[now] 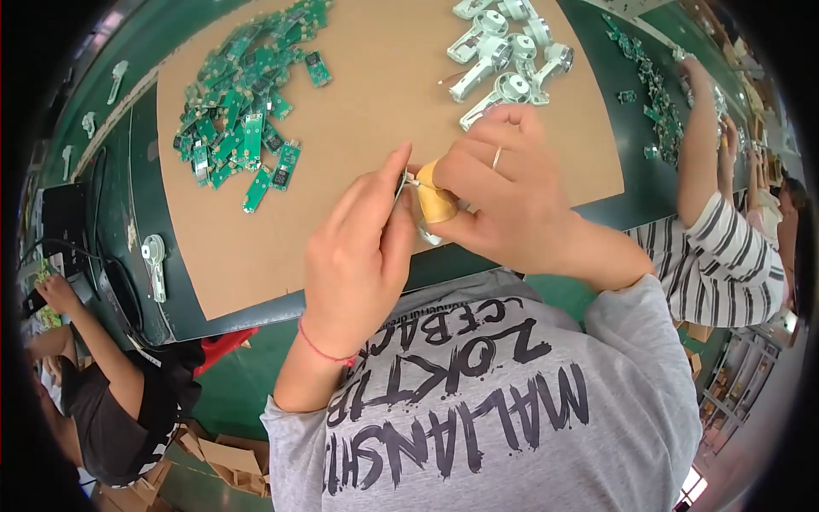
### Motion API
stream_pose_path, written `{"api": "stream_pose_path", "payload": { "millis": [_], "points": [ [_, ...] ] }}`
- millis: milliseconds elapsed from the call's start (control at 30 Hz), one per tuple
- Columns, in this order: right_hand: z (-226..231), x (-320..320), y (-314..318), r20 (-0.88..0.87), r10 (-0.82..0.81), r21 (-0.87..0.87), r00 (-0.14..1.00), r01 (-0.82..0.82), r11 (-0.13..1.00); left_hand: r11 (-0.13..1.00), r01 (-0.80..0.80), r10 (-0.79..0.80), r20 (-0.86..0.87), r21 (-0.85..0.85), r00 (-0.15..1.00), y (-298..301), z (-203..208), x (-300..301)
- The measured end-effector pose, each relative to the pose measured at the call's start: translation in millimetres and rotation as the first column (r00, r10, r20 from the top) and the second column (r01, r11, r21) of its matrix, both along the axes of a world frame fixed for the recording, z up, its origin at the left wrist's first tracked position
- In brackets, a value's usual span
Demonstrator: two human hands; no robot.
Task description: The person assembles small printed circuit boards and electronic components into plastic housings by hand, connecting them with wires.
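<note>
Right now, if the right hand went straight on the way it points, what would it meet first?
Probably the thin board, seen nearly edge-on, pinched in the left hand just ahead of the right hand; depth is unclear, so they may already touch.

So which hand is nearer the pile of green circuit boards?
The left hand, below and right of the pile; the right hand is farther off to the right.
</note>
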State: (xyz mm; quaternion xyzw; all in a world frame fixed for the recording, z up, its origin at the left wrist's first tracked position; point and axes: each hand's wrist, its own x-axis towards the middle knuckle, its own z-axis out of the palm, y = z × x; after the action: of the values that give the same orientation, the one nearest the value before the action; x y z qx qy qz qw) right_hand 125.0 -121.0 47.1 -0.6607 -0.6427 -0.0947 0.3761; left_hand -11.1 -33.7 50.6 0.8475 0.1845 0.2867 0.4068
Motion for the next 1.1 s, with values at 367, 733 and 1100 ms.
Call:
{"api": "stream_pose_path", "payload": {
  "millis": [367, 733, 1100],
  "points": [
    [6, 1, 2, 0.162, 0.204, 0.044, 0.965, -0.213, 0.976, 0.988, -0.020, 0.003, -0.107, -0.154, 0.994, -6, 7, -5],
    [-5, 8, 1, 0.113, 0.221, 0.076, 0.969, -0.231, 0.970, 0.994, -0.008, -0.007, -0.137, -0.107, 0.990, -2, 5, -8],
    [2, -1, 1, 0.035, 0.205, 0.065, 0.978, -0.207, 0.976, 0.992, -0.027, 0.045, -0.148, 0.123, 0.988, -4, 6, -9]
  ]
}}
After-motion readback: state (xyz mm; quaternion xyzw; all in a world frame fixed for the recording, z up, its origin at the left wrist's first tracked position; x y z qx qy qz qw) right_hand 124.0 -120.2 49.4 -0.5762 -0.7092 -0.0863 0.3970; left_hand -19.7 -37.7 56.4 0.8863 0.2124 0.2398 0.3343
